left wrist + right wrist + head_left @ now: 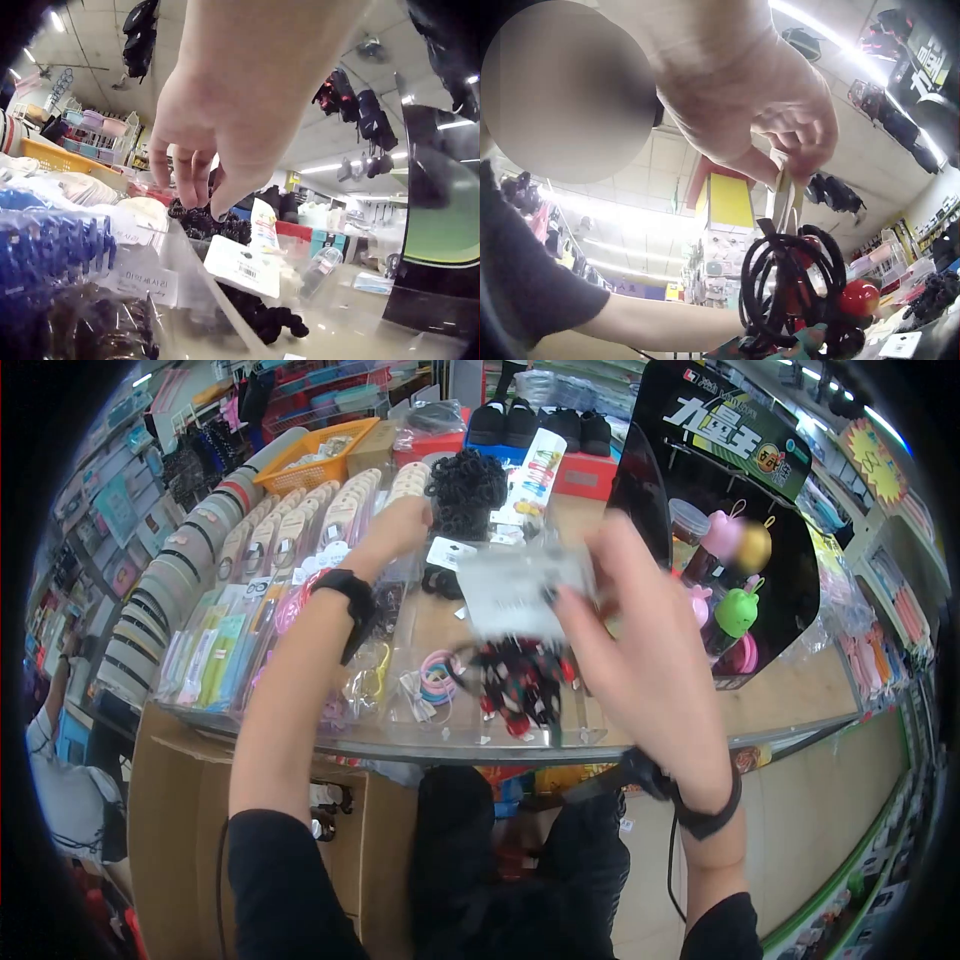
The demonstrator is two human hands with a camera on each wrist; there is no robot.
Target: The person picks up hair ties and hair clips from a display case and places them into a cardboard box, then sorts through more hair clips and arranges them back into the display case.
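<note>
In the head view my right hand (pixel 650 630) pinches white header cards (pixel 520 595) between thumb and fingers. Black elastic hair ties (pixel 791 281) with shiny red beads (pixel 859 298) hang from the cards in the right wrist view. My left hand (pixel 400 528) is at the far side of the table, beside a pile of black coiled hair ties (pixel 468 480). Its bent fingers and thumb point down, fingertips right at the pile (pixel 206 223) in the left wrist view. A white barcode tag (pixel 243 266) lies in front of that pile.
Carded goods (pixel 290 530) and an orange basket (pixel 320 458) are at the left. A black display stand (pixel 735 425) holds a green animal-shaped item (pixel 737 612) at right. Pastel hair ties (pixel 438 676) lie near the front. A cardboard box (pixel 180 810) stands below the table edge.
</note>
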